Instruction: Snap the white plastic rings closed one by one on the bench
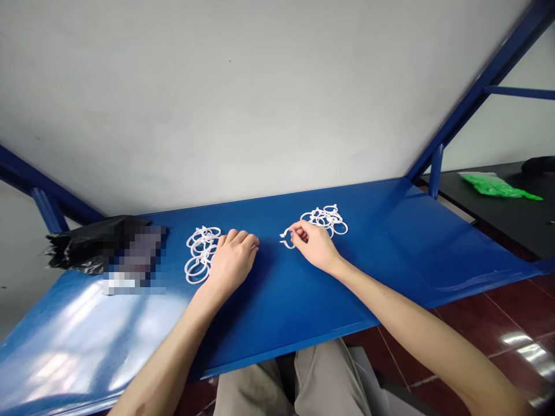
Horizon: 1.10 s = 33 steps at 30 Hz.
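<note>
Between the thumb and fingers of my right hand [314,245] is a white plastic curtain ring [286,244], its gap facing left. Just behind that hand lies a heap of similar white rings [332,216], partly covered by the fingers. My left hand [234,257] is palm down with fingers curled, a little above or on the table; what its fingertips hold, if anything, is hidden. Beside its left edge is another cluster of white rings [198,254], some overlapping and partly behind the hand.
The blue table [269,323] meets a pale wall [260,115] at the back. A black plastic bag [95,240] lies on the left, with a blurred-out patch next to it. Blue metal struts [468,104] slant at both sides. On a dark table at right rests a bright green packet [496,186].
</note>
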Each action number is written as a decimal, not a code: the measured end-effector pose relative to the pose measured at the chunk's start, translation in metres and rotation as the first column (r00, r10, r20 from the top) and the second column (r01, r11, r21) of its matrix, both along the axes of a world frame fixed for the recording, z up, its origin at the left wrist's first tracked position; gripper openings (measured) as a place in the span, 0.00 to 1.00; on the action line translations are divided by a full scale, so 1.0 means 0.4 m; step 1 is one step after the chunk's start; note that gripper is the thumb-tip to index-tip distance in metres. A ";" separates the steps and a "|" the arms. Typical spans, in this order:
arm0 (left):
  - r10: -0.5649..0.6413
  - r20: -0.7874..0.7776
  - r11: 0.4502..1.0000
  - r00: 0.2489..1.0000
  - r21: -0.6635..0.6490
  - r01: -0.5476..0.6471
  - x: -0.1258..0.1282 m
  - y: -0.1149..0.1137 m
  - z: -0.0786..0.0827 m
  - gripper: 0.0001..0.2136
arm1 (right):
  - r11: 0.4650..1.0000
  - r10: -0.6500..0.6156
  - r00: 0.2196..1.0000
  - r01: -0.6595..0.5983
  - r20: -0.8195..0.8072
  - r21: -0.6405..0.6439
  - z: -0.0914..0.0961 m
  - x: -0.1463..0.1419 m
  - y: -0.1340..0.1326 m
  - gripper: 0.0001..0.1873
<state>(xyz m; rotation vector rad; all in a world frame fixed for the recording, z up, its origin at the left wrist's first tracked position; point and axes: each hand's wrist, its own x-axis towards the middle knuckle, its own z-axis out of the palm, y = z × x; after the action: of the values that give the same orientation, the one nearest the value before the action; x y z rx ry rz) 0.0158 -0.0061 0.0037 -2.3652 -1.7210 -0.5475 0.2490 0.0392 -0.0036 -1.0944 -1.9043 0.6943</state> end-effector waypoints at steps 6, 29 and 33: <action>-0.091 0.267 0.995 0.959 -0.008 0.097 0.047 -0.025 0.018 0.12 | 0.999 -0.004 0.999 0.003 0.033 0.032 0.005 -0.009 -0.015 0.07; 0.182 0.864 0.945 0.470 -0.286 0.159 0.079 -0.038 0.028 0.13 | 0.946 0.213 0.973 -0.227 0.084 0.230 0.010 -0.024 -0.082 0.09; 0.144 0.827 0.946 0.544 -0.276 0.169 0.081 -0.045 0.020 0.11 | 0.886 0.199 0.941 -0.292 0.274 0.359 -0.001 -0.014 -0.081 0.13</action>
<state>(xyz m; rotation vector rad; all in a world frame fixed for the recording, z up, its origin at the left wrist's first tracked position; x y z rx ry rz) 0.0481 -0.0239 0.0119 -2.4917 -2.2786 -1.7962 0.2434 0.0066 -0.0040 -0.7021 -2.2867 0.2968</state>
